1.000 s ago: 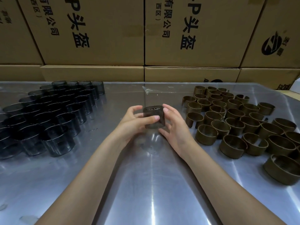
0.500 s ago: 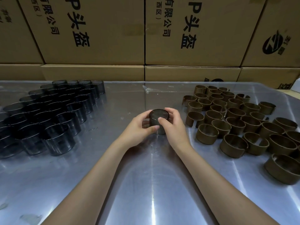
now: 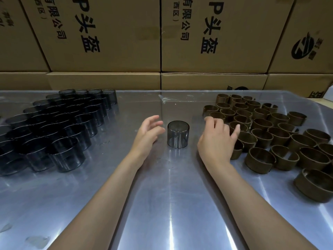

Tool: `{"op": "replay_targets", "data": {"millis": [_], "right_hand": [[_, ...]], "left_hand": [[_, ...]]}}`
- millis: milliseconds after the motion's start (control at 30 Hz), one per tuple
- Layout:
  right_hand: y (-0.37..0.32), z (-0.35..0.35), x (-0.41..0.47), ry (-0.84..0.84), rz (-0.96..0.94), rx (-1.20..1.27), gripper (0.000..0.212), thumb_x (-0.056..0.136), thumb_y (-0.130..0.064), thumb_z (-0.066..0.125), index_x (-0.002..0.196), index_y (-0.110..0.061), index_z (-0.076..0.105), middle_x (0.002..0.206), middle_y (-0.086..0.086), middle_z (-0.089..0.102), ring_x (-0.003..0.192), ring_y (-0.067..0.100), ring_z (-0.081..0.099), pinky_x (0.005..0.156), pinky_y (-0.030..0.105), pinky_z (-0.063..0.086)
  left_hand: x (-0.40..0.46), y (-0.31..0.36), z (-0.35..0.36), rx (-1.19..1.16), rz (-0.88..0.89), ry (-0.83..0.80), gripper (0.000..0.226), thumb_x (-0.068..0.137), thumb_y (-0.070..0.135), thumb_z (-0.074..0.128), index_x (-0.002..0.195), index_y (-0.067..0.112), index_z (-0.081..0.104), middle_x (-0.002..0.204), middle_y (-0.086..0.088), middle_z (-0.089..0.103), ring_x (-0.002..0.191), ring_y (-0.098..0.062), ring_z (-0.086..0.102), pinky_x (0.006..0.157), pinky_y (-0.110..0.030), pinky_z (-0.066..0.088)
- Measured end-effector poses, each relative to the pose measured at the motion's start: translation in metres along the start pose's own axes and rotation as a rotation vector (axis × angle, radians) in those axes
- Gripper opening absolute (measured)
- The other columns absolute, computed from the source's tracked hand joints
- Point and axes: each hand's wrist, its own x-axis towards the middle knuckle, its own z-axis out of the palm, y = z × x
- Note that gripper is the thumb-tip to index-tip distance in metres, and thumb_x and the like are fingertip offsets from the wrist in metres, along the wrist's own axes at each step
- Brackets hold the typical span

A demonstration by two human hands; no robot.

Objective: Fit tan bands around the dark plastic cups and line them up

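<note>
One dark smoky plastic cup (image 3: 178,134) stands alone, mouth down, in the middle of the shiny metal table (image 3: 162,204). My left hand (image 3: 148,131) hovers just left of it, fingers relaxed, holding nothing. My right hand (image 3: 217,139) is to its right, fingers loosely bent over the near edge of the tan bands (image 3: 266,134), which lie in a wide cluster on the right. I cannot tell whether the fingertips touch a band. A block of several dark cups (image 3: 59,127) stands on the left.
Stacked cardboard boxes (image 3: 158,37) with printed characters form a wall behind the table's far edge. A scrap of clear tape (image 3: 164,99) lies near the back middle. A strip of bare metal runs between the cup block and the band cluster.
Both hands held the cup up, then set it on the table. They have let go: the left drew back a little, the right moved right to the bands.
</note>
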Motion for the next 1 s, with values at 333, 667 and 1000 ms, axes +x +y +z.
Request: {"op": "replay_targets", "data": {"millis": [333, 667, 1000], "right_hand": [[-0.002, -0.004, -0.001, 0.102, -0.075, 0.212, 0.042, 0.084, 0.003, 0.058, 0.121, -0.017, 0.058, 0.098, 0.003, 0.068, 0.096, 0.025, 0.059, 0.086, 0.033, 0.021], [-0.04, -0.024, -0.02, 0.473, -0.454, 0.432, 0.024, 0.084, 0.0, 0.062, 0.1, -0.016, 0.07, 0.092, -0.003, 0.069, 0.08, 0.02, 0.065, 0.075, 0.034, 0.028], [-0.036, -0.015, -0.02, 0.167, -0.223, 0.833, 0.053, 0.092, -0.042, 0.04, 0.137, -0.014, 0.045, 0.134, 0.003, 0.043, 0.125, 0.007, 0.031, 0.106, 0.018, 0.022]], "left_hand": [[0.001, -0.002, 0.002, 0.034, 0.059, 0.048, 0.025, 0.095, 0.012, 0.056, 0.12, 0.018, 0.058, 0.111, 0.007, 0.062, 0.098, 0.005, 0.055, 0.084, -0.016, 0.042], [0.0, 0.02, 0.024, 0.097, 0.257, 0.014, 0.029, 0.099, 0.029, 0.052, 0.075, 0.022, 0.067, 0.061, 0.023, 0.062, 0.063, 0.015, 0.054, 0.061, -0.002, 0.037], [-0.003, 0.01, 0.027, 0.187, 0.32, 0.085, 0.03, 0.104, 0.029, 0.039, 0.096, 0.024, 0.067, 0.087, 0.009, 0.068, 0.084, -0.003, 0.063, 0.082, -0.027, 0.049]]}}
